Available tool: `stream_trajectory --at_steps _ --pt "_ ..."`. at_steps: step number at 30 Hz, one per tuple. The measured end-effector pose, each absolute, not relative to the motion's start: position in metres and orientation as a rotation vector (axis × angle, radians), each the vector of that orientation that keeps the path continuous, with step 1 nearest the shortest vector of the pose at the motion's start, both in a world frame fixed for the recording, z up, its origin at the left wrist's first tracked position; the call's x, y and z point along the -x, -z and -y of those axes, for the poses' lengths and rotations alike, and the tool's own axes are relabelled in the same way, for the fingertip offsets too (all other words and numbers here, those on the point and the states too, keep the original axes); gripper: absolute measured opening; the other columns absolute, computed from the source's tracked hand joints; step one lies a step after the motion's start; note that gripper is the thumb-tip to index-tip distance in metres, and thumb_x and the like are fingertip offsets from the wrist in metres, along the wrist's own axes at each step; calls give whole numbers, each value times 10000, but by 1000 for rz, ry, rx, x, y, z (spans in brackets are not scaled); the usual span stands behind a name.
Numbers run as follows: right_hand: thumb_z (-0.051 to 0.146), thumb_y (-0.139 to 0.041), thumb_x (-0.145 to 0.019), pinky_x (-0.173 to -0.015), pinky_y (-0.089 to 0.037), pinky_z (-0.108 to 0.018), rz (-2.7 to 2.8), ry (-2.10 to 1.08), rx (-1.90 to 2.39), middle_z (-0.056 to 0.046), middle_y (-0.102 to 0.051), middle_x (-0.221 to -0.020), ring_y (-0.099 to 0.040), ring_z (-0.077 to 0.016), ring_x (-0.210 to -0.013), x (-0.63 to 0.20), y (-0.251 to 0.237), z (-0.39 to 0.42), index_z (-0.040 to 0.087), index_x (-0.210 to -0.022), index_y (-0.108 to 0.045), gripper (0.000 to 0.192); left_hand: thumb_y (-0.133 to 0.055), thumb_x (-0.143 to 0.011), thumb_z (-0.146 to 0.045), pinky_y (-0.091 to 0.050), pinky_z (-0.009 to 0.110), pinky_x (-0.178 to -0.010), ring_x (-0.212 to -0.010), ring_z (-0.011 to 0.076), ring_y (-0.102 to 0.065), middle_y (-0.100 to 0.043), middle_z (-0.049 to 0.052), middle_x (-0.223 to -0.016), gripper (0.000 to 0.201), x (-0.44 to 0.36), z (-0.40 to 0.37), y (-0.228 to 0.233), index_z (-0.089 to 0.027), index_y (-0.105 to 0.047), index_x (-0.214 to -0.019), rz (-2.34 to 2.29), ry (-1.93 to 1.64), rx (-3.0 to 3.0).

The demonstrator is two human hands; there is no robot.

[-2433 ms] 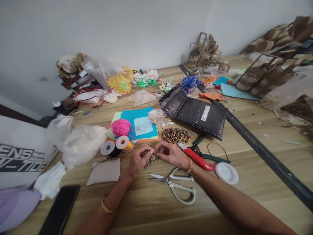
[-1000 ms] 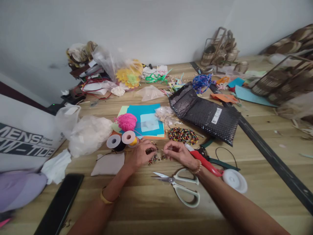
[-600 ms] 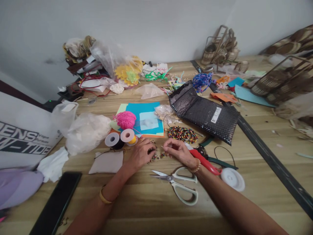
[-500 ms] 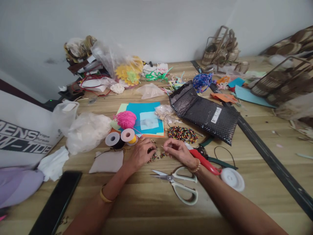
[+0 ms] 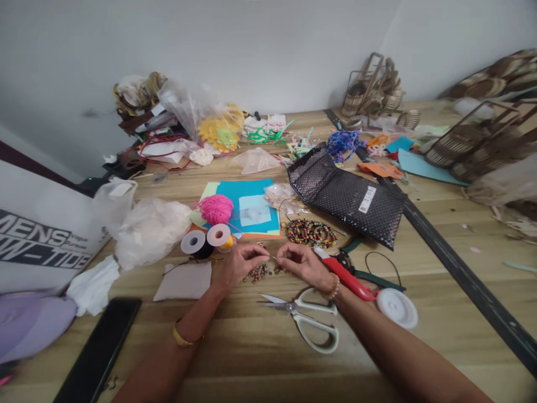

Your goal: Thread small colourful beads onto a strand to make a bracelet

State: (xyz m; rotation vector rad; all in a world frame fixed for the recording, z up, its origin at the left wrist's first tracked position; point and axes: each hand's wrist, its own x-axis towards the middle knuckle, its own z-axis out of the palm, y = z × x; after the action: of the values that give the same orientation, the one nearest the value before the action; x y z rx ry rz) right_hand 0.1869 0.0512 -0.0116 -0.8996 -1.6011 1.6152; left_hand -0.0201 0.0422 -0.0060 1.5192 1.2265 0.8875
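My left hand (image 5: 245,263) hovers over a small heap of loose coloured beads (image 5: 257,273), its thumb and fingertips pinched together. Whatever sits in that pinch is too small to make out. Facing it across a narrow gap, my right hand (image 5: 302,263) is closed too, with a tiny pale tip showing at its fingertips that I cannot identify. Behind the right hand lies a coil of strung multicoloured beads (image 5: 312,232). Scissors with pale handles (image 5: 314,316) rest below both hands, blades pointing left and parted.
Left of my hands are a black thread spool (image 5: 196,244), a yellow thread spool (image 5: 220,237) and pink yarn (image 5: 216,209). Red-handled pliers (image 5: 346,277) and a white spool (image 5: 397,308) lie right. A black bubble mailer (image 5: 348,196) and a phone (image 5: 98,347) are further out.
My left hand has risen from the bead heap, its fingers now pinched, uncovering more beads. My right hand stays nearly in place, and the fingertips of both hands are closer together.
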Motion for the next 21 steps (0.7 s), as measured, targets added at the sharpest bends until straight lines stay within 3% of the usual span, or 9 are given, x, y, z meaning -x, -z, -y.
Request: stream_trajectory --at_steps 21 --pt "465 -636 -828 -530 -335 -221 1692 -1587 865 20 -525 -648 -432 -100 -569 -186 9 -51 164 -763 -590 311 -741 -739 -335 -506 263 -692 -714 166 -628 -713 43 -752 185 22 -43 4 -152 -741 -765 -1170 -853 -1467"
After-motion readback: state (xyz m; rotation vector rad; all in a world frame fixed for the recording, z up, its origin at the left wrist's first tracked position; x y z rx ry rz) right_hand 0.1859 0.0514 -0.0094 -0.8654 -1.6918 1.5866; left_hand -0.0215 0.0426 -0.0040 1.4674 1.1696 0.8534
